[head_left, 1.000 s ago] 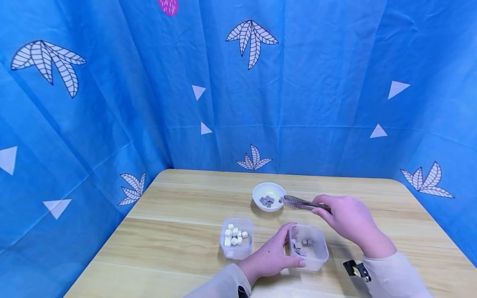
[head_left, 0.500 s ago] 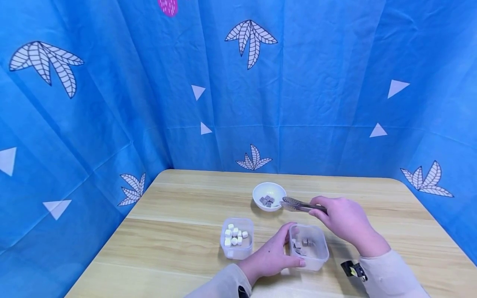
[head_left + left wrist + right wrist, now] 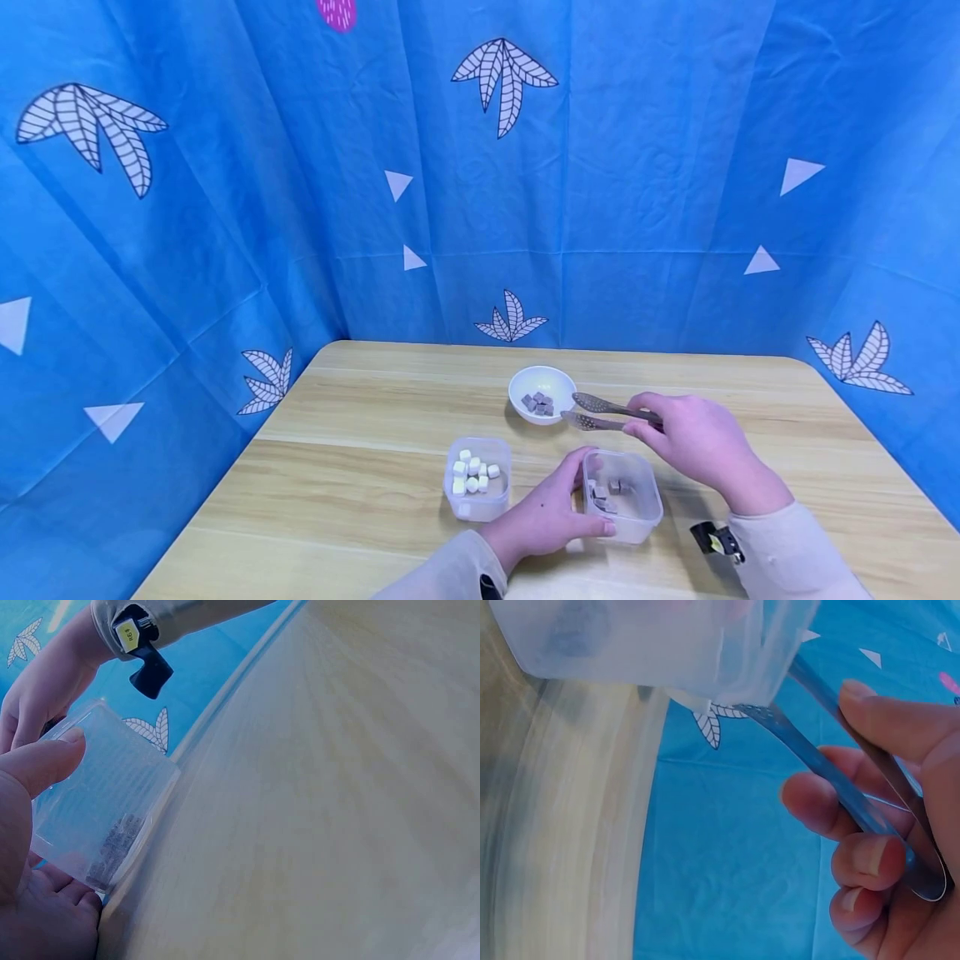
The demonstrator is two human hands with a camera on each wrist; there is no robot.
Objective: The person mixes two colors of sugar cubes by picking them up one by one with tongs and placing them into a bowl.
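Blue cloth (image 3: pixel 675 192) with leaf prints behind a pale wood bench (image 3: pixel 337 475). Head view: white bowl (image 3: pixel 536 378) toward the far side, a small heap of grey-brown cubes (image 3: pixel 538 405) in it. Right hand (image 3: pixel 701 442) grips metal tongs (image 3: pixel 609 407), their arms spread, tips at the bowl's right rim, nothing seen between them; whether they touch the rim, can't tell. Left hand (image 3: pixel 546 512) holds a clear tub (image 3: pixel 637 532) nearer the person, thumb at the near side, fingers round the left and far sides; more grey-brown cubes inside. To its left, a second tub (image 3: pixel 497 506) of white cubes (image 3: pixel 472 483), no hand on it. Step in hand, by my reading: tong-work between held tub and bowl, at the letting-go end. Next move would call for bringing the spread tips back over the held tub and closing on one cube, tub kept steady. Left wrist view: thumb on the tub's wall, fingers at its other side, dark cubes showing through the plastic. Right wrist view: tongs between thumb and fingers; tips perhaps behind the tub, view too blocked to be sure.
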